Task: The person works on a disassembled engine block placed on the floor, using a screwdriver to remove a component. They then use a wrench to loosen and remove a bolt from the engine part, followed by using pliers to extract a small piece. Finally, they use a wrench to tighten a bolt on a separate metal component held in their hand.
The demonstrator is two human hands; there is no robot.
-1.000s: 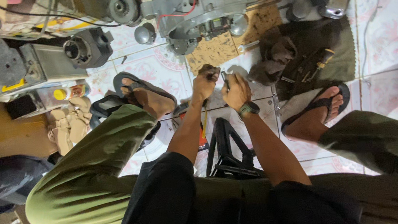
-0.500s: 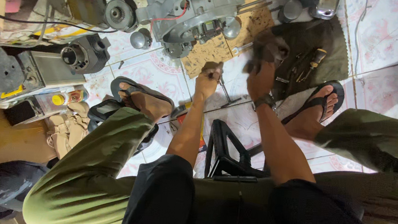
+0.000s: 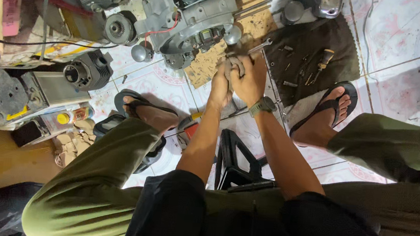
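Grey metal engine block lies on the pale patterned tile floor, just ahead of and left of the fingers. Dark cloth mat spread to the right of them, carrying small loose bolts and a yellow-handled screwdriver. Dark ribbed cylinder part sits well left, with a grey boxy machine housing beyond it.

Both hands meet near the engine's lower edge. Left hand and right hand are clenched together around a long silver metal wrench, whose shaft pokes out above the fingers toward the engine. The exact part the tool bites is hidden by the hands. Right wrist wears a dark watch.

For a good turn, judging by the pose: keep both hands stacked tight, the tool square on its seat, and pull steadily so it can't slip.

In the way: round grey cover touching close to the fingers on the left, brown cardboard scrap beneath, black folding stand near the forearms, sandalled feet on both sides.
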